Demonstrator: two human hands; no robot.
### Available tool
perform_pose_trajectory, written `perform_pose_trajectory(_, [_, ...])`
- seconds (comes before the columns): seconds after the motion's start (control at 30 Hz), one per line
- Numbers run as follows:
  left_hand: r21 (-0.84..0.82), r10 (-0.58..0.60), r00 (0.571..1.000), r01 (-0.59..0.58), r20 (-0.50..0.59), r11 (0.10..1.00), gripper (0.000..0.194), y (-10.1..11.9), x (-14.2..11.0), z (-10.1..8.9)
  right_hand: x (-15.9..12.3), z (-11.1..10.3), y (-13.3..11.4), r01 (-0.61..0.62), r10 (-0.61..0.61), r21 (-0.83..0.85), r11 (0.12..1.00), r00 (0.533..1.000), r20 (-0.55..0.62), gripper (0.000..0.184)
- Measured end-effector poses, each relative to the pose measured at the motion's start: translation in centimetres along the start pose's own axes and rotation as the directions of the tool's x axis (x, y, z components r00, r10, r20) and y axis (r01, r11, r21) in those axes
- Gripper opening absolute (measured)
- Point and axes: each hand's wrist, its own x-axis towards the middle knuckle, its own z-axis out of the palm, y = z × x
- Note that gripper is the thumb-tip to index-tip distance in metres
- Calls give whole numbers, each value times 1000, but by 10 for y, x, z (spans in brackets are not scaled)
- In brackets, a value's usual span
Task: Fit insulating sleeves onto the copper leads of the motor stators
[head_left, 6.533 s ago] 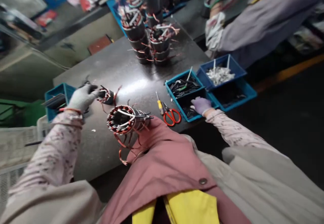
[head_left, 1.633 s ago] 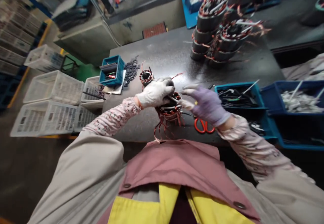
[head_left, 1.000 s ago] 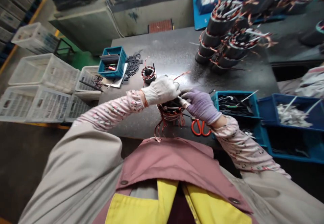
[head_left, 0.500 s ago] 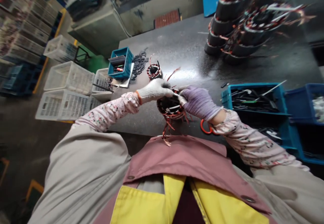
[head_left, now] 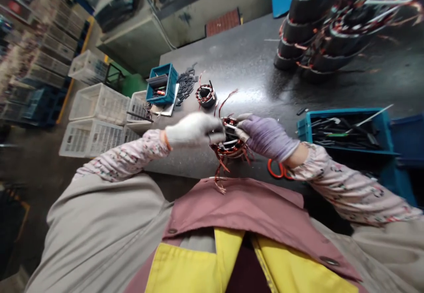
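In front of me on the table stands a motor stator (head_left: pixel 228 154), a dark ring with copper windings and loose copper leads hanging toward my apron. My right hand (head_left: pixel 270 136), in a purple glove, is closed at the stator's right rim, its fingertips by a short white tube (head_left: pixel 231 127). At the left rim is my left hand (head_left: pixel 190 130) in a white glove. Its fingers are smeared by motion, so what they hold cannot be made out. Beyond the hands sits a smaller stator (head_left: pixel 206 96) with a black tube standing up.
Red-handled scissors (head_left: pixel 275 169) lie under my right wrist. A blue bin (head_left: pixel 347 149) of black tubes stands right, stacked stators (head_left: pixel 306 32) back right. At left are a small blue bin (head_left: pixel 172 83), black tube pieces (head_left: pixel 186 83) and white crates (head_left: pixel 99 100).
My left hand has shifted left and slightly down, from the stator's top to its left rim, uncovering more of the inside. My right hand stays at the right rim.
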Motion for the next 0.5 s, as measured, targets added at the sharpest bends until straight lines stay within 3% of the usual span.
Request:
perform_pose_trajectory(0.07, [-151,56,995,-42,86,988,19,11,3,25,-7,-2,3,114,-117,-42,993,990,-77,35])
perform_pose_trajectory(0.13, [-359,-35,992,77,121,930,21,17,9,42,-12,-4,5,255,-259,-61,965,962,-87,34])
perform_pose_trajectory(0.23, [-663,-142,967,248,210,706,22,14,17,51,-14,-9,3,368,-368,-65,928,930,8,28])
perform_pose_trajectory(0.3, [-727,-116,970,237,214,644,21,8,17,48,-11,-14,-2,354,-344,-114,928,934,98,28])
perform_pose_trajectory(0.43, [-585,-96,992,30,-82,811,22,1,4,42,-3,-24,-19,304,-236,-261,916,936,261,29])
perform_pose_trajectory(0.5, [-419,-32,992,-22,-122,908,31,7,-2,41,1,-28,-25,278,-200,-278,919,940,278,28])
